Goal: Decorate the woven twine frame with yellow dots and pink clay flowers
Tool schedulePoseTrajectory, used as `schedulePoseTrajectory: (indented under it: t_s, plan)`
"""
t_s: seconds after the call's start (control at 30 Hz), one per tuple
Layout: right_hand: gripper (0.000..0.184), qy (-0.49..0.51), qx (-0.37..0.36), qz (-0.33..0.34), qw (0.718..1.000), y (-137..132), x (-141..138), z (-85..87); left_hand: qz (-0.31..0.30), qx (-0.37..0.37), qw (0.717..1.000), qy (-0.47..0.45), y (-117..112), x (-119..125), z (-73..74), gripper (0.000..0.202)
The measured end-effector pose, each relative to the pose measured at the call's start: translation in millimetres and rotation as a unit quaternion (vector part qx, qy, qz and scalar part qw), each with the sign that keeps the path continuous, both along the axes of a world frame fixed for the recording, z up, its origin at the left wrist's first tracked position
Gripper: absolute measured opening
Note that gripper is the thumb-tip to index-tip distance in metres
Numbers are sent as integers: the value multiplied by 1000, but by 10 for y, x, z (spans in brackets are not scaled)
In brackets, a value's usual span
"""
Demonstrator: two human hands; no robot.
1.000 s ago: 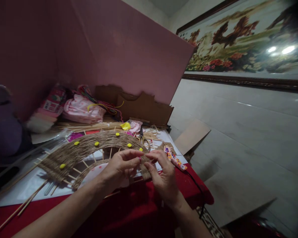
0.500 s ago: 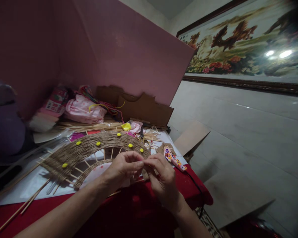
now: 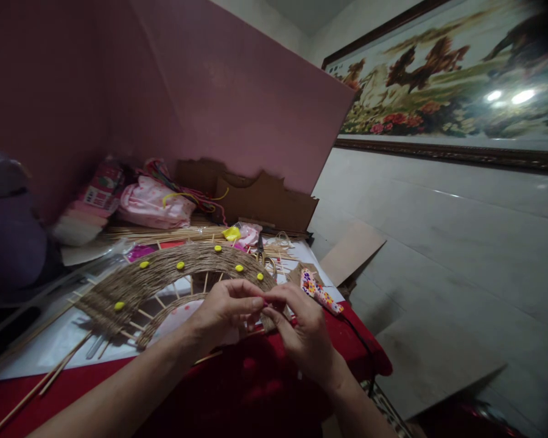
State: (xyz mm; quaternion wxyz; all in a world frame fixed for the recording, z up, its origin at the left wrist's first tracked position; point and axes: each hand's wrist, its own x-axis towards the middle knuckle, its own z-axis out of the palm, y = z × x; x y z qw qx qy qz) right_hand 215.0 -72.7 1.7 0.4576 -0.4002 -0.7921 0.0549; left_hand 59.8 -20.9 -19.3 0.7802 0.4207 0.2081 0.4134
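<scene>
Left of the woven arch [image 3: 155,277], loose sticks [image 3: 66,364] jut over the counter [image 3: 237,386]'s near edge; a sleeve brushing them could jolt the arch. Yellow pieces [image 3: 180,265] dot its band. Before the arch's right end, the left hand [image 3: 226,306] has its grip pinched nearly closed, fingertips meeting the right hand [image 3: 304,322]'s, similarly pinched, around a small reddish piece [image 3: 265,302], mostly hidden. Squeezed unevenly, it could deform or slip down. Right of the arch lies a patterned tool [image 3: 319,292]; its trailing cord [image 3: 363,347] might drag it if snagged.
</scene>
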Motion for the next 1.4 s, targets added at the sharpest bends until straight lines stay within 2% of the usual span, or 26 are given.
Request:
schedulePoseTrajectory:
  t_s: [0.33,0.53,0.7,0.87,1.07,1.17,1.23,1.33,1.37,1.4]
  plan:
    - [5,30,-43,-29,998,-20,-3,24,5,36,999,15,15,19,-53,19]
    - [6,40,-65,-37,996,-22,-2,26,19,74,997,24,38,17,-80,25]
    - [8,50,-87,-36,994,-10,8,23,28,61,997,30,22,15,-58,20]
    - [10,40,-108,-34,993,-36,15,41,18,89,995,36,24,-4,-73,17]
    - [9,12,-75,-56,996,-46,-32,12,37,90,993,60,12,10,-64,18]
    - [7,64,-85,-57,993,-15,-55,-31,62,100,991,67,-6,26,-23,18]
    - [8,184,-170,-10,968,17,-43,-54,85,90,991,59,-16,23,25,17]
    - [15,369,-310,93,871,62,9,-76,115,43,992,25,-24,-1,106,14]
    - [17,396,-329,107,850,71,25,-80,116,30,993,14,-25,-9,126,13]
    - [17,403,-332,106,846,75,37,-84,110,22,994,9,-27,-13,139,14]
